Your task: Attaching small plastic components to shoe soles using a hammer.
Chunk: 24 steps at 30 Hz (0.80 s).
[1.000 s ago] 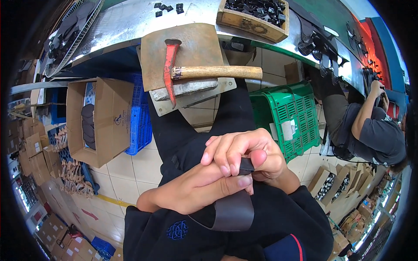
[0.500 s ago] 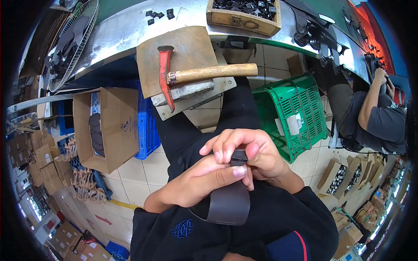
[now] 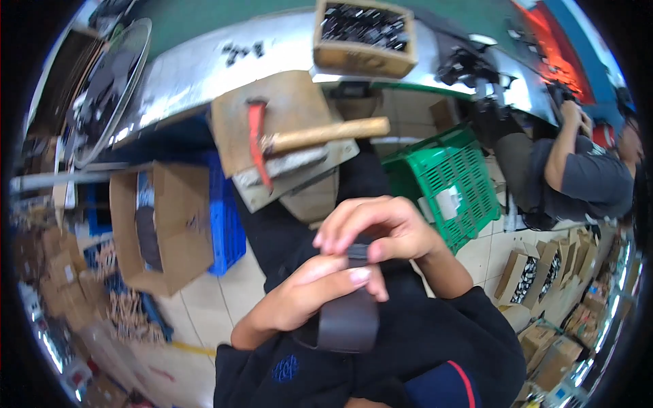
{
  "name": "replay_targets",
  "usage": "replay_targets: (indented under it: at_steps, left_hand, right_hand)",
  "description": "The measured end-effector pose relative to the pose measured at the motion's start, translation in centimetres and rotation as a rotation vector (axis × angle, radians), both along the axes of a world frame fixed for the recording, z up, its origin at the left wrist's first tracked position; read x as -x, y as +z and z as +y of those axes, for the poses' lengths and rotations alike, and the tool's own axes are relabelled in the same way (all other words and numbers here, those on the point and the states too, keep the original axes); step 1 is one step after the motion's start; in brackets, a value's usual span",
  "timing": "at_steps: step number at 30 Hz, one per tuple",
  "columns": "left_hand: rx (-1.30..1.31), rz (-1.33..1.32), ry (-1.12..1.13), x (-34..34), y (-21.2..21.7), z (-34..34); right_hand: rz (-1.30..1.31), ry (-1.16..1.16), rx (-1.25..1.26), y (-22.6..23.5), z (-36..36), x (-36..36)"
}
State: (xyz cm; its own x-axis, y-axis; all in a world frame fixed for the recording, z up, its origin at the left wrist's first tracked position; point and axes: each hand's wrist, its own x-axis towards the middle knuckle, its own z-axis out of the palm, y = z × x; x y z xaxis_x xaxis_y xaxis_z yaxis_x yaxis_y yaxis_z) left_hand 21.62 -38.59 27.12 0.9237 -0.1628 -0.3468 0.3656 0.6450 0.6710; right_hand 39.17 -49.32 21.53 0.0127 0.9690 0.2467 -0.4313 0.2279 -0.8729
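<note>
A dark brown strap [image 3: 348, 325], wide and curled into a loop, hangs from my hands in front of my torso. My left hand [image 3: 306, 291] is closed around its upper part, the thumb laid along it. At the strap's narrow upper end sits a small black clip-like piece [image 3: 356, 254]. My right hand [image 3: 388, 230] pinches this piece between thumb and curled fingers. The fingertips partly hide where strap and clip meet. Past my hands, a hammer [image 3: 320, 134] with a red head and wooden handle lies on a brown board [image 3: 228, 122] over a stone block.
A wooden box [image 3: 364, 60] of small black pieces stands on the metal-edged bench [image 3: 286, 58], near several loose ones. A cardboard box [image 3: 183, 238] and blue crate [image 3: 228, 238] are left, a green crate [image 3: 442, 187] right. A co-worker [image 3: 585, 170] sits far right.
The view has shifted, with the bench and hammer sitting lower in the picture and some blur. Both hands keep their hold on the strap and clip; the right fingers have straightened slightly.
</note>
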Motion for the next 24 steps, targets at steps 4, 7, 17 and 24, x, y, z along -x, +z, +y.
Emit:
replay_targets:
  at_steps: [4, 7, 17, 24]
  left_hand:
    - [-0.367, -0.076, 0.591, 0.5, 0.1, 1.4]
    - [-1.091, -0.16, 1.051, 1.6, -1.3, 10.0]
    - [-1.323, 0.183, 2.171, 17.6, -1.7, 49.1]
    - [-1.352, 0.062, 2.136, 9.2, -1.4, 47.1]
  right_hand:
    - [-0.343, -0.213, 0.149, 1.4, 0.2, -2.8]
    - [-0.801, -0.658, 0.314, 2.7, -1.6, -8.8]
    - [-2.1, -1.256, 0.571, -2.6, -6.2, -36.1]
    - [-1.624, -1.764, 0.282, -0.9, -8.1, -37.4]
